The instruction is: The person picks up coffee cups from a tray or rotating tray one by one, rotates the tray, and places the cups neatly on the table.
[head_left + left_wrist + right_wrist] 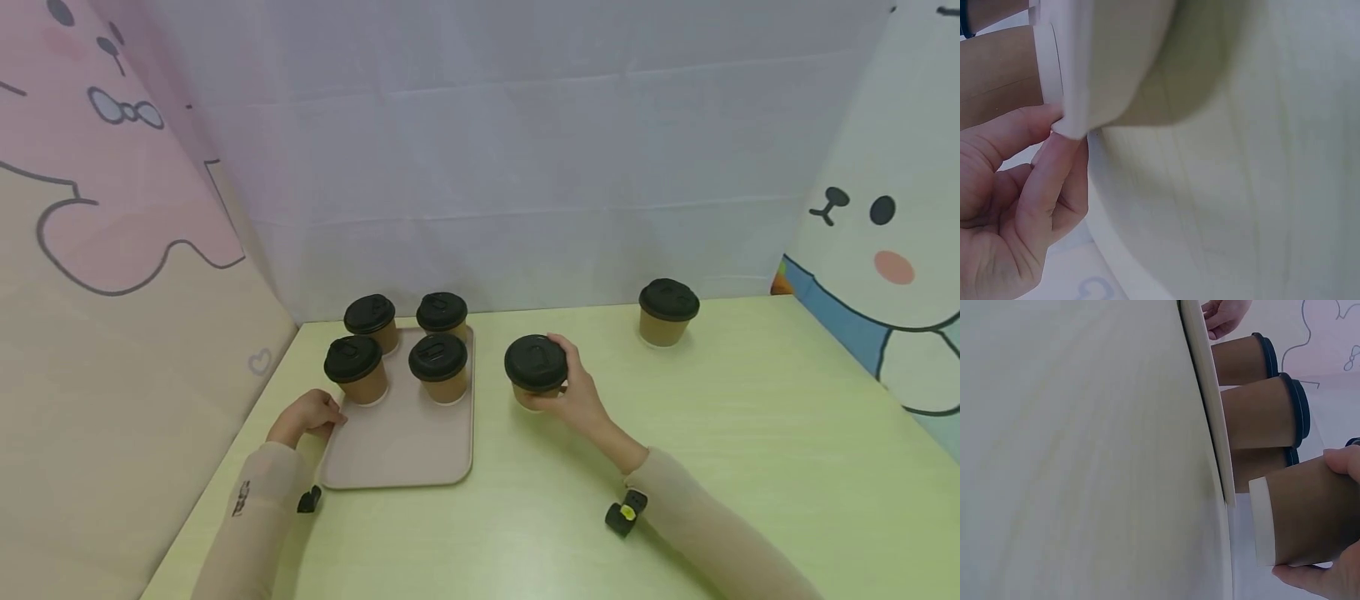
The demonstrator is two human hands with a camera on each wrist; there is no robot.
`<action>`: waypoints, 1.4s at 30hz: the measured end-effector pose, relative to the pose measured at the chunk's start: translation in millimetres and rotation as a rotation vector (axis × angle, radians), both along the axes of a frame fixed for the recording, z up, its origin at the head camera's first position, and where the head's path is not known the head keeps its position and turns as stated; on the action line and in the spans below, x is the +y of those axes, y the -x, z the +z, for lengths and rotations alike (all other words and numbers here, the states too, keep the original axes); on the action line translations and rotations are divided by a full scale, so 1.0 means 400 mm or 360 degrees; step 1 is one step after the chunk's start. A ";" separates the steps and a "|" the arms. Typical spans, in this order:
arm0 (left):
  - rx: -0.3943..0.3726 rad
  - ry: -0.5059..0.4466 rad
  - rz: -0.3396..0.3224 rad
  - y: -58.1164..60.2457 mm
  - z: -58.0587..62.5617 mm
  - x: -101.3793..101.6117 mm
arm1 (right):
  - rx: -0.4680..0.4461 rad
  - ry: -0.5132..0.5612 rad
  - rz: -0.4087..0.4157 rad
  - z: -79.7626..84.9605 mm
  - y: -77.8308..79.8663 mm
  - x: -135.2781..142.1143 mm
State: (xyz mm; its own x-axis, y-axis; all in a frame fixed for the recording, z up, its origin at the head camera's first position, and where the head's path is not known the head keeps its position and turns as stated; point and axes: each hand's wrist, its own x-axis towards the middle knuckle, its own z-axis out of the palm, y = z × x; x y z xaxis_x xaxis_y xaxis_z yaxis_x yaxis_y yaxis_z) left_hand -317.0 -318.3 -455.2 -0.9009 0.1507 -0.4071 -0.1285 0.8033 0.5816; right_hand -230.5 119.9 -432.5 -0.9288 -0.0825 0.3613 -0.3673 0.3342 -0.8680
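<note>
With thumb and fingers round its side, my right hand grips a brown paper cup with a black lid. This cup is held just right of a pale tray, and the right wrist view shows its white base off the table. At the tray's left edge, my left hand pinches the rim between thumb and fingers, plain in the left wrist view. Several matching lidded cups stand upright on the tray's far half, in two rows. Its near half is bare.
Another lidded paper cup stands far right near the table's back edge. A pale wood-grain table carries everything. A white cloth backdrop hangs behind it, with cartoon-printed panels at both sides.
</note>
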 end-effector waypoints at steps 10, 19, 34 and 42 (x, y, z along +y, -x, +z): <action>-0.0028 0.0000 0.0131 -0.051 0.073 0.046 | -0.0013 -0.0010 -0.0048 0.079 -0.031 0.035; -0.0043 0.0010 0.0132 -0.056 0.079 0.049 | -0.0071 -0.0035 -0.0092 0.129 -0.049 0.070; -0.0050 -0.0015 0.0131 -0.057 0.077 0.050 | 0.0016 -0.0156 -0.0248 0.050 0.008 0.177; -0.0041 -0.0011 0.0118 -0.057 0.074 0.049 | 0.0031 -0.0130 -0.0318 0.049 0.004 0.214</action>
State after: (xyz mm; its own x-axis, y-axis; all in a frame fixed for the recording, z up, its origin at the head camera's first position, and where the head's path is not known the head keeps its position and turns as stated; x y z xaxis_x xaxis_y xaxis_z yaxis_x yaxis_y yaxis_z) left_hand -294.2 -298.8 -425.6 -0.8988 0.0866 -0.4297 -0.2028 0.7869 0.5828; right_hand -231.9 205.7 -413.0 -0.9226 0.0726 0.3789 -0.3031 0.4712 -0.8283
